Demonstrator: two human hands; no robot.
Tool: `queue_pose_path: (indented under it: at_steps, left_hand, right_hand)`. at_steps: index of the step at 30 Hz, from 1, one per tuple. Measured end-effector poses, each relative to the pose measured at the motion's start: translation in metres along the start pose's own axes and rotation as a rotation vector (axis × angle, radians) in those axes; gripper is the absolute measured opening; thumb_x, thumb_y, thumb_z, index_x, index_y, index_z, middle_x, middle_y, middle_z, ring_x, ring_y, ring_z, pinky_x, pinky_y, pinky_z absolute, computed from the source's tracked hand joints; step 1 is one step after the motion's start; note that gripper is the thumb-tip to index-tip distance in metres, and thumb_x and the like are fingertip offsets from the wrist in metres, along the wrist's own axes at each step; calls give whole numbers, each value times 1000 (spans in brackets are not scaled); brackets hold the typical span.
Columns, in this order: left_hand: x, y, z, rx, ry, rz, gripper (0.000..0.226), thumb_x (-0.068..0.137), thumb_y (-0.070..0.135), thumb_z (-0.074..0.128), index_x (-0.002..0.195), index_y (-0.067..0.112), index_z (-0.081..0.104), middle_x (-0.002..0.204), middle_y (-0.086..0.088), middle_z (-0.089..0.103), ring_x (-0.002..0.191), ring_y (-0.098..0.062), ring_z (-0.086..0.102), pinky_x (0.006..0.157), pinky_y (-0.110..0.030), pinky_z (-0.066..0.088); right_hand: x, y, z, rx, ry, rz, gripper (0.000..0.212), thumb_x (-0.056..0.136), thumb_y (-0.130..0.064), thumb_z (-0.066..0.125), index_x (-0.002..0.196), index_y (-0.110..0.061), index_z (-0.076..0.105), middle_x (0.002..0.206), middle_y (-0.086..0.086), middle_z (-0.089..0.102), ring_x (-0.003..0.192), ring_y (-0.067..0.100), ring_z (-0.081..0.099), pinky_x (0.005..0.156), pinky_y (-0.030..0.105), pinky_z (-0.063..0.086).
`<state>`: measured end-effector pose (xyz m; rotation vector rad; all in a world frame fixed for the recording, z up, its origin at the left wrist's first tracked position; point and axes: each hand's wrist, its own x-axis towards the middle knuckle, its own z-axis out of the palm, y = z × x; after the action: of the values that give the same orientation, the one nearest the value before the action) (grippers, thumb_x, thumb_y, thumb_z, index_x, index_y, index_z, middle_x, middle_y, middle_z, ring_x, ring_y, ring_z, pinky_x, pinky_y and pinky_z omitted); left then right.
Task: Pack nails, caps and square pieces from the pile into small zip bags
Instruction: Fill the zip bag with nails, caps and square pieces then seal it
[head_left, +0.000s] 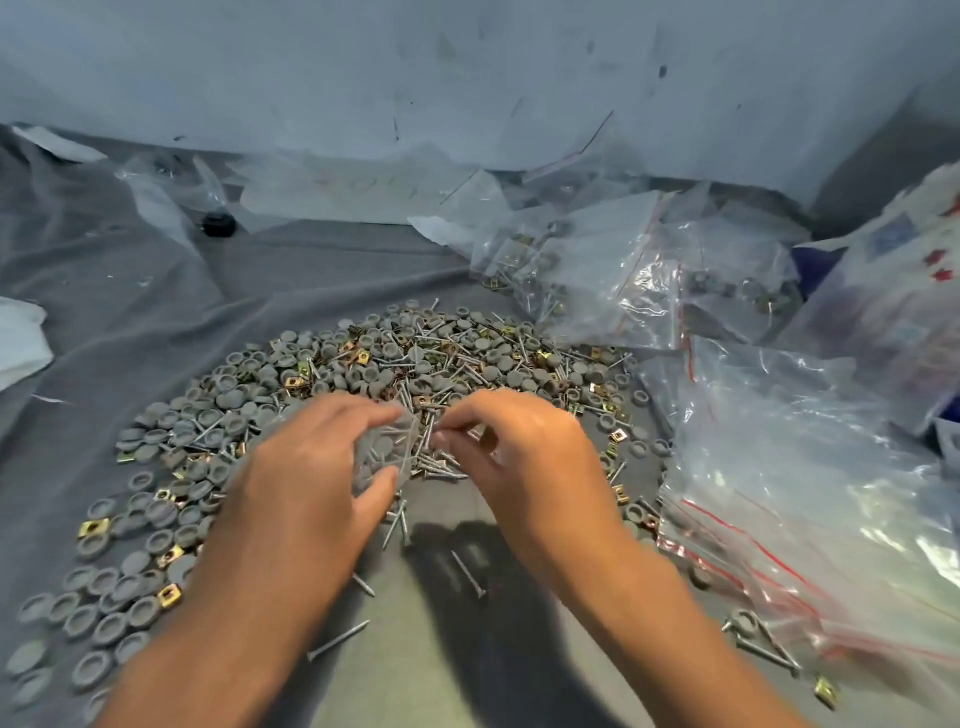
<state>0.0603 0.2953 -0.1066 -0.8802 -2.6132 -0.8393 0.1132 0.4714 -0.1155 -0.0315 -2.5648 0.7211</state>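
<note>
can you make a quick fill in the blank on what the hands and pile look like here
1. The left hand holds a small clear ____ with grey caps inside.
2. The pile lies on a ____ cloth.
3. The square pieces are ____ in colour.
4. The big bags with red zip lines lie to the ____ of the right hand.

Missing words: bag; grey; gold; right

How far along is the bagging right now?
Done: several filled bags lie at the far right, holding caps, nails and gold squares. In hand: the left hand holds a small bag with caps already in it, while the right hand pinches nails at its mouth. Left: most of the work; a big pile still covers the cloth, and empty bags wait at right.
</note>
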Motion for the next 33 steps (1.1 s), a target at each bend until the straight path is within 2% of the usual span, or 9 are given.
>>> queue_pose_path:
  at_steps: [3, 6, 13, 16, 20, 23, 28, 31, 33]
  left_hand:
    - [0, 3, 1, -5, -8, 0, 55, 72, 21, 84, 123, 30, 66, 109, 27, 48, 81, -1, 55, 82, -32, 56]
    - [0, 2, 2, 3, -13, 2, 56, 70, 21, 84, 122, 29, 66, 110, 27, 48, 88, 0, 56, 85, -28, 51]
    - [1, -3, 7, 18, -21, -2, 57, 69, 21, 84, 122, 29, 66, 109, 29, 46, 92, 3, 52, 87, -25, 48]
    - [1, -4, 9, 39, -13, 4, 57, 67, 21, 85, 120, 28, 67, 109, 27, 47, 90, 4, 52, 86, -23, 47]
    - [1, -3, 11, 52, -7, 0, 58, 66, 23, 85, 120, 28, 66, 108, 27, 46, 89, 4, 51, 89, -25, 45]
    - [1, -3, 13, 52, -4, -7, 58, 65, 22, 86, 120, 28, 67, 108, 27, 45, 88, 4, 51, 87, -24, 46]
    - [1, -3, 14, 43, -5, -8, 58, 67, 24, 84, 121, 29, 65, 110, 27, 46, 89, 3, 52, 85, -25, 48]
    - [2, -4, 14, 43, 0, -7, 57, 65, 24, 83, 120, 27, 66, 109, 25, 47, 88, 2, 53, 84, -26, 49]
    - [2, -3, 14, 46, 3, -6, 57, 65, 23, 83, 119, 26, 67, 108, 24, 47, 87, 1, 53, 84, -27, 49]
  right_hand:
    - [6, 52, -27, -158, -164, 284, 9, 95, -26, 68, 102, -32, 71, 101, -12, 71, 90, 11, 64, 81, 34, 55]
    - [7, 87, -49, -266, -262, 448, 10, 96, -25, 68, 103, -29, 73, 100, -6, 72, 82, 12, 63, 72, 29, 50]
    - [13, 93, -43, -263, -454, 484, 15, 96, -25, 68, 88, -36, 62, 86, -16, 59, 76, 1, 53, 61, 17, 39]
    - [12, 92, -41, -338, -504, 476, 12, 99, -30, 63, 90, -32, 54, 100, -6, 59, 92, 13, 53, 76, 30, 45]
    - [8, 90, -46, -273, -432, 440, 10, 102, -22, 53, 96, -30, 52, 97, -6, 60, 83, 9, 54, 65, 27, 41]
    - [10, 85, -39, -168, -324, 406, 26, 103, -13, 48, 115, -32, 61, 100, -9, 52, 82, 1, 60, 68, 19, 48]
    - [17, 84, -31, -91, -239, 496, 18, 101, -18, 52, 94, -26, 66, 92, -4, 61, 66, 3, 55, 56, 16, 41]
    - [16, 85, -29, -64, -216, 515, 16, 98, -16, 59, 96, -25, 72, 76, -7, 65, 40, -1, 46, 41, 12, 36]
    - [15, 82, -26, -100, -226, 497, 12, 96, -20, 64, 99, -25, 75, 71, -10, 66, 43, -1, 50, 43, 13, 39]
